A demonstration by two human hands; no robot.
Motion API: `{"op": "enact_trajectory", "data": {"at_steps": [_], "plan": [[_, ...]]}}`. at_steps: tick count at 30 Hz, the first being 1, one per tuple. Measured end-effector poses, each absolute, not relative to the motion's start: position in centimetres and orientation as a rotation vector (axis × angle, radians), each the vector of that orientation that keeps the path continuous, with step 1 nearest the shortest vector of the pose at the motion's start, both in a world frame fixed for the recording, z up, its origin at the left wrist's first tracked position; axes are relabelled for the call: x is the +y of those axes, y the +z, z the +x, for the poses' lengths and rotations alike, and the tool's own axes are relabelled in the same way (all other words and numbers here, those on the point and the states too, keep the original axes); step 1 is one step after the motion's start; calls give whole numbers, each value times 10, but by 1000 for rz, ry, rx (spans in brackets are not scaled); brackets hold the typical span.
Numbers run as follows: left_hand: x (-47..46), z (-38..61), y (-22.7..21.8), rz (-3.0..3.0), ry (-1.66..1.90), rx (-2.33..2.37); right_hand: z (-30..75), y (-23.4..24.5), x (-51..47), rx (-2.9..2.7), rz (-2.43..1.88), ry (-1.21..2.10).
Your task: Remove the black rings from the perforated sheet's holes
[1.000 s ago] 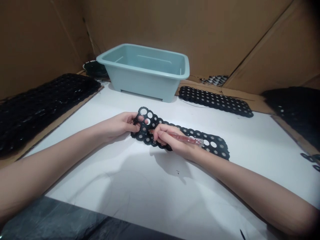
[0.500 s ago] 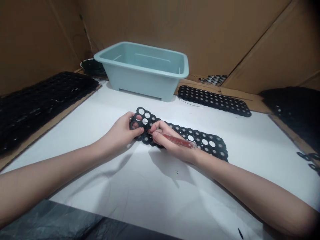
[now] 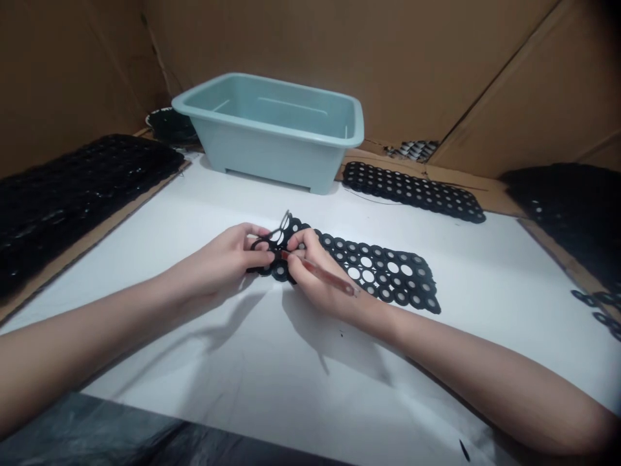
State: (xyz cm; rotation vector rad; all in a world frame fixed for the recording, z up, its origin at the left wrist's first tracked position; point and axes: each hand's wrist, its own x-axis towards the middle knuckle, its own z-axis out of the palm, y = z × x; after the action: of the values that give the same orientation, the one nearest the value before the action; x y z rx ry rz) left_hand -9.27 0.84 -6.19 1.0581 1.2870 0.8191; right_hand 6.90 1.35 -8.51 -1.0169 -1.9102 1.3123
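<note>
- Black ring mat (image 3: 352, 246) lies under and between the fingers of both hands, its longer part stretching away to the right of the right fingers; several of its round openings show white.
- Left hand (image 3: 228, 259) pinches the mat's left end, thumb in front and fingers behind; just above these fingertips, a thin edge of the mat stands tilted up.
- Right hand (image 3: 317, 294) closes its fingers around a red-handled tool (image 3: 330, 278), held like a pen, its butt pointing back over the wrist. The tool's tip seems to meet the mat just beside the left thumb, though the fingers partly cover that spot.
- White board (image 3: 242, 401) spreads beneath the fingers and toward the wearer.
- Pale blue basin (image 3: 272, 155) stands upright beyond the fingers of both hands.
- Second ring mat (image 3: 412, 191) lies flat beyond the right fingers, to the right of the basin.
- Dark stack (image 3: 72, 200) sits well apart to the left of the left fingers.
- Dark pile (image 3: 572, 213) rises far to the right of the right fingers, with loose black rings (image 3: 601, 319) nearer the wearer.
</note>
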Motion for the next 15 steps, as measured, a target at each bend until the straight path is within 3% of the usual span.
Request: {"op": "enact_trajectory", "data": {"at_steps": [4,9,15], "plan": [[20,-100,-61,1098,717,1154,74,-87,12,-1887,-962,1316],[21,-102,-64,1049,788,1095,79,-88,9,-1631,-1028,840],[17,-97,-71,1144,829,1048,75,-98,17,-2042,-956,521]]}}
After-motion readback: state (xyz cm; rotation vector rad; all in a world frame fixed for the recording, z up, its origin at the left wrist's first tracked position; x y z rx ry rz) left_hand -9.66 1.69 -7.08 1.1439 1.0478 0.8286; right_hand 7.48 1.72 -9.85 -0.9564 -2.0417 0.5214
